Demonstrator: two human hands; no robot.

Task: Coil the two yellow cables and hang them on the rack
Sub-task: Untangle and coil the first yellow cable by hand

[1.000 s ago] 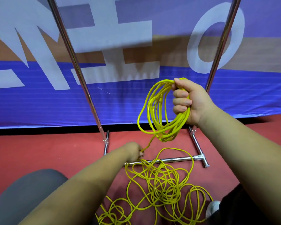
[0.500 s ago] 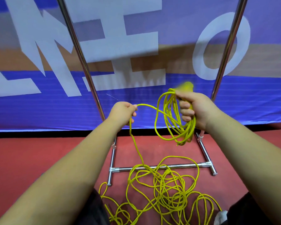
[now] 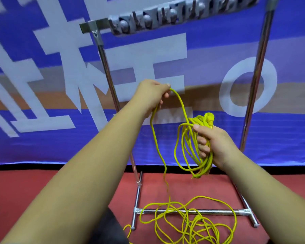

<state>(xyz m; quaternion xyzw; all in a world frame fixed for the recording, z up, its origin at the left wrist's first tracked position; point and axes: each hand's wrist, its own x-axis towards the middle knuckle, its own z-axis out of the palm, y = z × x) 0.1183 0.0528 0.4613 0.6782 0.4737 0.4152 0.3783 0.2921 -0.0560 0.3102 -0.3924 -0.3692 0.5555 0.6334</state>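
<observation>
Coiling yellow cable [image 3: 182, 107]. Right hand [image 3: 213, 143] grip clenched on coil [image 3: 203, 169]; left hand [image 3: 152, 93] grip pinching strand [image 3: 156, 141]. Next: lay loop onto coil, draw slack from floor tangle [image 3: 194, 224].

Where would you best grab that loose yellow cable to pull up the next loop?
Probably the single strand hanging between the left hand and the floor tangle, pinched from its left side. There it hangs alone and nearly straight; the coil in the right hand crowds its right, and the tangle below is overlapping loops.
</observation>
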